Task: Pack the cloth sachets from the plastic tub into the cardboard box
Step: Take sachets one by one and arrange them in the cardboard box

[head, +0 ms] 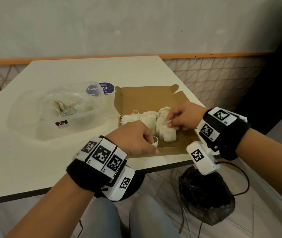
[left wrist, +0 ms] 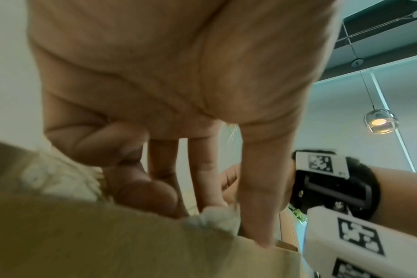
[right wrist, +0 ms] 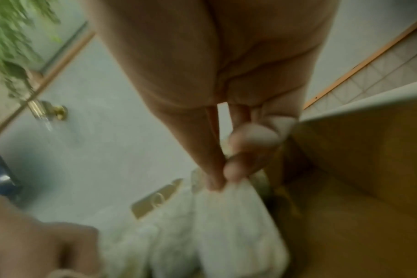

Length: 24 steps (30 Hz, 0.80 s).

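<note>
Sachets (head: 147, 119), little off-white cloth pouches with drawstring tops, sit in a loose cluster inside the cardboard box (head: 147, 98), toward its near half. They look light and squishy, so my guess is they'd slump if squeezed mid-body; the gathered neck or the string seems the place to pinch.

The right hand (head: 182, 117) does just that, over the box's right side, thumb and fingertips (right wrist: 231, 171) nipped on the top of one sachet (right wrist: 233, 212). The left hand (head: 133, 137) is at the box's near edge, fingers curled on another small white pouch (head: 154, 143), with one finger (left wrist: 257, 197) pressed down on the cardboard.

Left of the box is the plastic tub (head: 78, 121), which holds a crumpled clear bag. I can't tell if any sachets are left under it. A round purple sticker (head: 106, 88) on the table (head: 25, 152) peeks out behind the tub, text partly covered. Both wrist views are blurry, so string details are lost.
</note>
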Each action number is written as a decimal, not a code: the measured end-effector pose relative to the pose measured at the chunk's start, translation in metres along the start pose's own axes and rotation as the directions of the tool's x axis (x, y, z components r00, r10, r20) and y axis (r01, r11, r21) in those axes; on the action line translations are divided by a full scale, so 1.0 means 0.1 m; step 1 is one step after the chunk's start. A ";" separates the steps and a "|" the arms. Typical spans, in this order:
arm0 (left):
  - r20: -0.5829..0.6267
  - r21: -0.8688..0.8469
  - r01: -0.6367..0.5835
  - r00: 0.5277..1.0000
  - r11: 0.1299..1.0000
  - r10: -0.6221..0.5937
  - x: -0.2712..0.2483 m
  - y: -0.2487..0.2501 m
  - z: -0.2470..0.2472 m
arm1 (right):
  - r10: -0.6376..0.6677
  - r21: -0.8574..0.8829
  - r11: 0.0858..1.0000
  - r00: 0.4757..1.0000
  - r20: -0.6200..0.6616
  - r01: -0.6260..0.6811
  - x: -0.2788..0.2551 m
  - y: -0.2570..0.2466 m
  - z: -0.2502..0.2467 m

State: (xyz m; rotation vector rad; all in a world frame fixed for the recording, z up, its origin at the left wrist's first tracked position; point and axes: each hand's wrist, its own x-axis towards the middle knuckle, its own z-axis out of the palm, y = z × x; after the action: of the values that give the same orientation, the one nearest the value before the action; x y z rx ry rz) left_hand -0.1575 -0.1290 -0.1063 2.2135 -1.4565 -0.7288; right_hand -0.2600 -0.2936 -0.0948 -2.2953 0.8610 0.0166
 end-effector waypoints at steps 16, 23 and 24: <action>-0.229 -0.585 -0.013 0.962 0.811 -0.150 0.04 -0.15 -0.22 | -0.005 0.015 1.000 0.963 -0.269 0.009 0.08 0.08 -0.02; -0.183 -0.523 -0.043 0.981 0.851 -0.063 0.06 -0.04 -0.20 | -0.219 0.214 0.955 0.975 0.034 0.207 -0.13 -0.26 0.03; -0.181 -0.503 -0.038 0.982 0.864 -0.062 0.05 -0.05 -0.20 | -0.223 0.195 0.958 0.974 0.038 0.212 -0.12 -0.25 0.04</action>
State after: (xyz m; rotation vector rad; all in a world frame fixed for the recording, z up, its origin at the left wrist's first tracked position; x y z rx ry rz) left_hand -0.1395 -0.1306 -0.0944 1.8258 -1.0117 -0.7721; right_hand -0.2536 -0.2704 -0.0802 -2.1853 0.5509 -0.0903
